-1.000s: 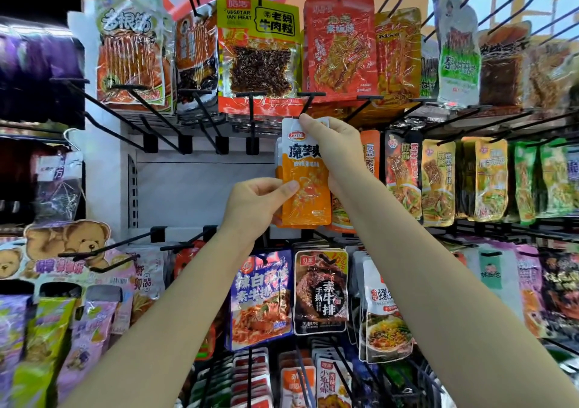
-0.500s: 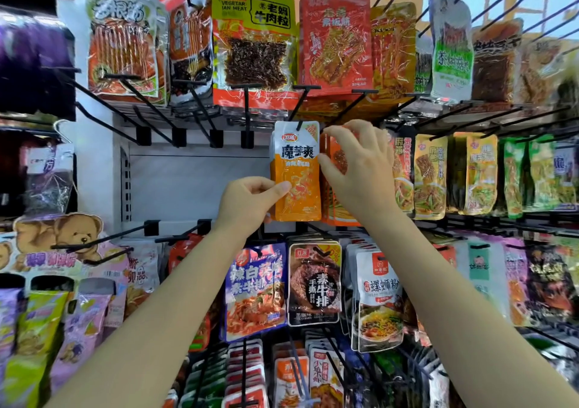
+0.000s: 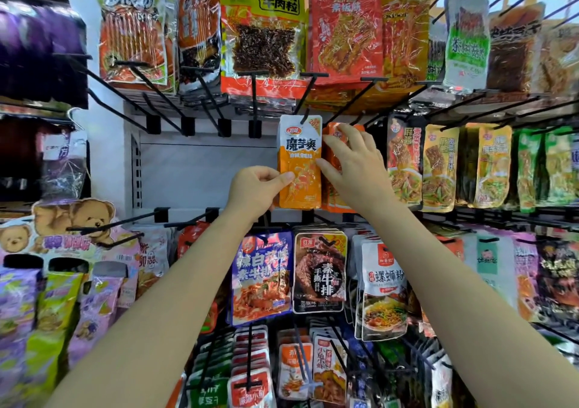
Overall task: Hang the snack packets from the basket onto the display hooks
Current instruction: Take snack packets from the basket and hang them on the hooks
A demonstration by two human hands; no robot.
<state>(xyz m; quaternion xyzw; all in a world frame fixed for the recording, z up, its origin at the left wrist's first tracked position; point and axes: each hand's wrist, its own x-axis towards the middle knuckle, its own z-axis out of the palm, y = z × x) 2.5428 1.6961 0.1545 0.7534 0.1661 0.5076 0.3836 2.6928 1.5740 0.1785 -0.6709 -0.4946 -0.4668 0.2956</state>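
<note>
the left hand (image 3: 255, 188) gripped the lower left edge of a white-topped orange foil snack packet (image 3: 300, 163), thumb laid across its front and the other fingers curled behind it. the right hand (image 3: 354, 166) was spread and relaxed, its thumb touching the packet's right edge while the fingers rested on a stack of orange-red packets (image 3: 336, 194) hanging just behind and to the right (how many were in that stack could not be told). the orange packet hung upright from a black wire display hook (image 3: 308, 100), which passed through the hole at its top. to its left the white back panel (image 3: 203, 172) of the rack showed behind bare black hooks (image 3: 175, 107). above hung a yellow-and-clear vegetarian meat packet (image 3: 261, 32) and a red packet of strips (image 3: 344, 28). right of the hands hung a row of yellow noodle packets (image 3: 438, 166). below were a blue packet (image 3: 261, 277) and a brown packet (image 3: 319, 273), side by side.
</note>
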